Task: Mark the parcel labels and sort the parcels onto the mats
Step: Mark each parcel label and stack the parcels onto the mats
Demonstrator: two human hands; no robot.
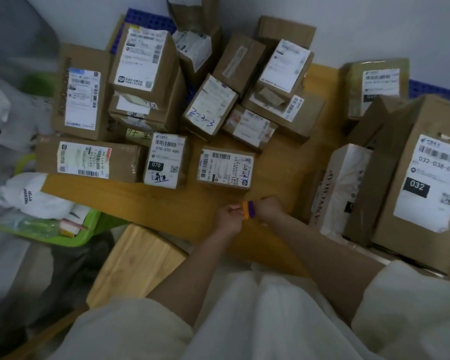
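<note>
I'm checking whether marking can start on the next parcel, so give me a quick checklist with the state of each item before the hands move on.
1. Marker in hand: ok. The left hand and right hand grip the orange and purple marker between them.
2. Marker uncapped: cannot tell; the hands cover its ends.
3. Parcel within reach: ok. The small box lies just beyond the hands on the yellow mat.
4. Its label facing up: ok, and it already carries blue handwriting.
5. Box labelled 070: ok, label up, also handwritten.
6. Large box labelled 032: not ok, no handwriting visible on its label.
</note>
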